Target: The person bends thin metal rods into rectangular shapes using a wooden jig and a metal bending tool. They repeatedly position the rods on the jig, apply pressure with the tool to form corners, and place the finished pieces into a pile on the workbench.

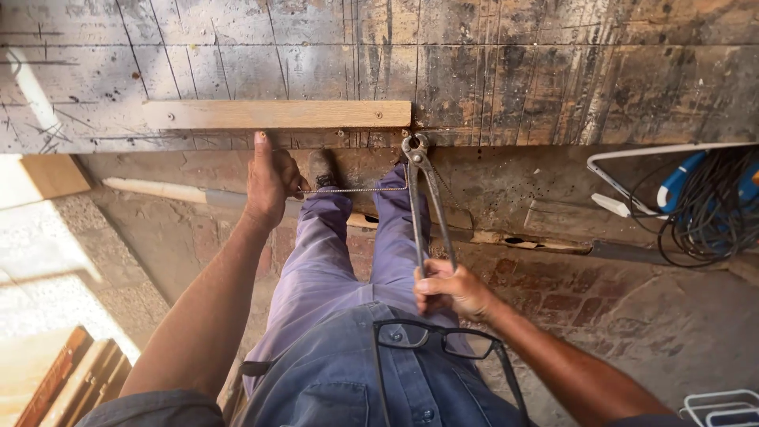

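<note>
The right hand (452,289) squeezes the pincers (423,202) shut; their head bites at the bench (514,79) edge. The left hand (269,180) pinches a chain (356,190) beside them. Pulling comes next, slow and steady.

Scarred dark wooden counter (553,71) at 12 o'clock; worn brick floor (601,308) at 4; sunlit stone slab (55,277) at 9.

Likely a workshop: scarred workbench (506,71), pincers (423,198), cables (711,213).
</note>
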